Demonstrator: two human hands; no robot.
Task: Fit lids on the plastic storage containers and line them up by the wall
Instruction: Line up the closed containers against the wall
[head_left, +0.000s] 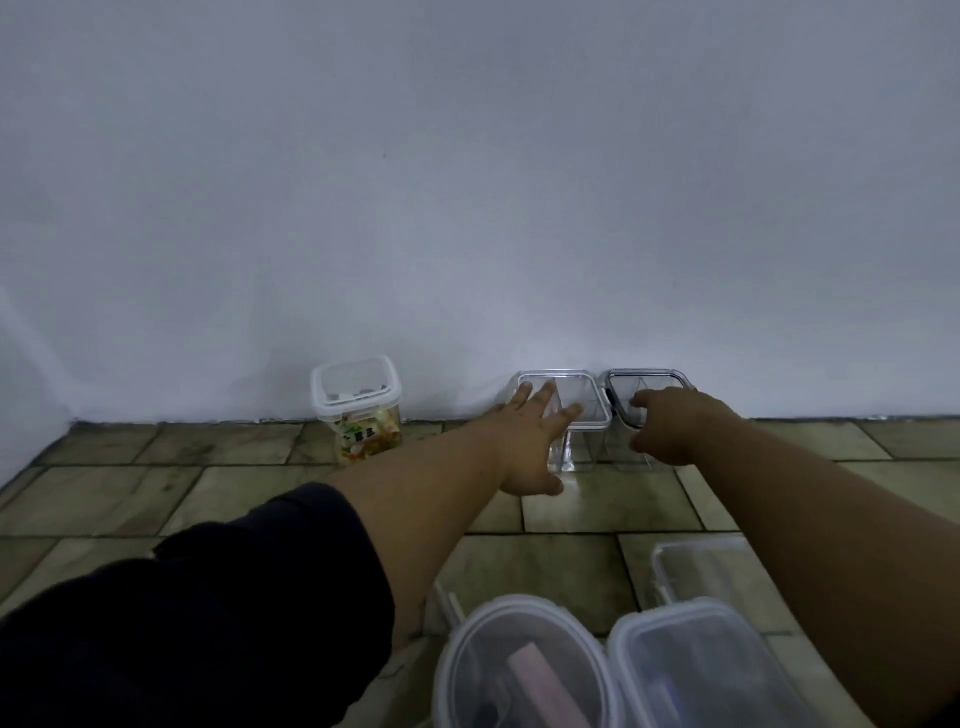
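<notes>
The left hand (530, 436) is lying flat with fingers (563, 415) spread over the lid of a clear container (576, 410) standing against the wall (467, 182). Just right of those fingers, the right hand (670, 426) is curling its fingers onto a dark-rimmed container (647, 387) touching the first. Well left of both hands, a lidded container (358, 410) of packets is sitting by the wall. Near the wrists, three more tubs (524, 665) are waiting on the tiled floor (130, 499).

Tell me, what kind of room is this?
Probably the floor of a home, maybe a kitchen or storeroom, though that's a guess. There's a tiled floor meeting a plain white wall, and plastic storage containers lined along it, one snack-filled container among them.
</notes>
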